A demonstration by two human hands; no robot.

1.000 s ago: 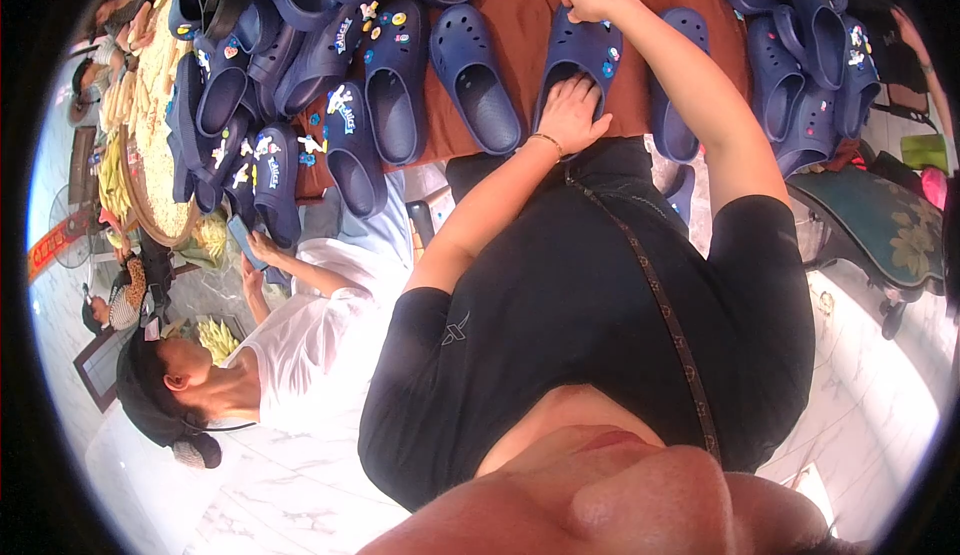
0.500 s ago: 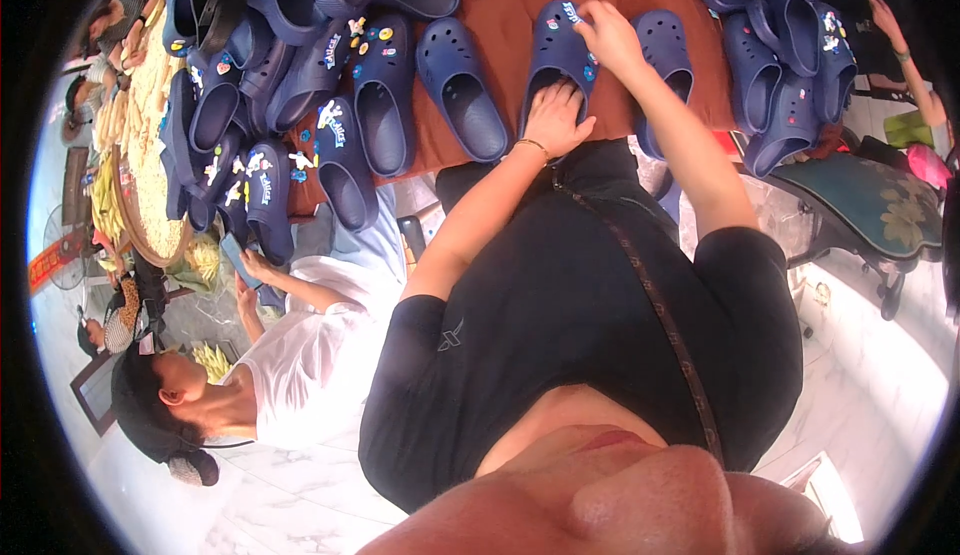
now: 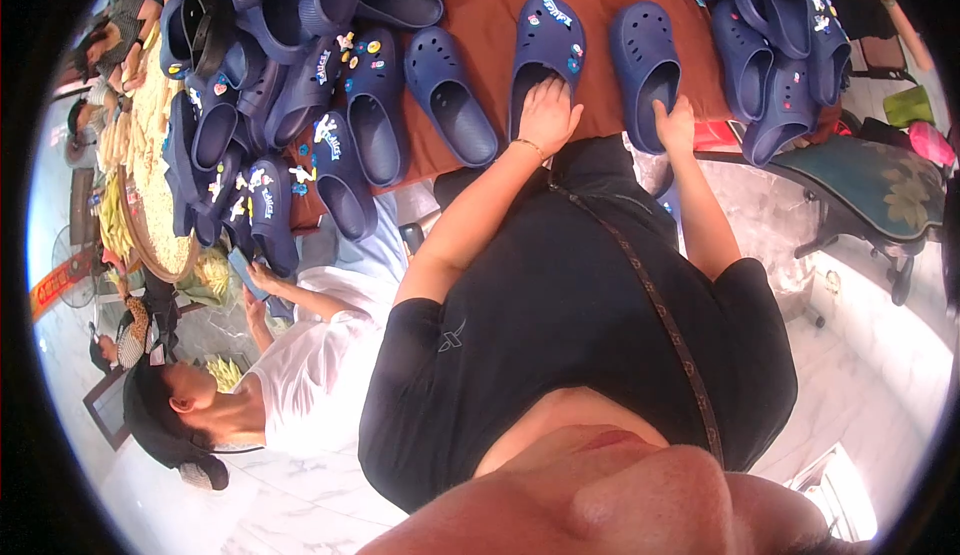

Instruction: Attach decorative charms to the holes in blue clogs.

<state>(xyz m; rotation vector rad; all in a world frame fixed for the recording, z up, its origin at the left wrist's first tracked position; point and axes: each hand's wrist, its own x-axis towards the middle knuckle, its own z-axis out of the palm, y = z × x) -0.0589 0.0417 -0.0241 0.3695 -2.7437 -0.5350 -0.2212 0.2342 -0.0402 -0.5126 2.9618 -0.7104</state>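
blue clogs [image 3: 546,35] lie smooth, rounded, left hand [image 3: 548,115] half inside one, finger grip unclear, right hand [image 3: 676,123] clamped on another's rim.

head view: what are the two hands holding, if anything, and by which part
The right hand grips the plain clog by its right-side opening rim, thumb inside. The left hand lies at the opening of the decorated clog; whether it grips cannot be told.
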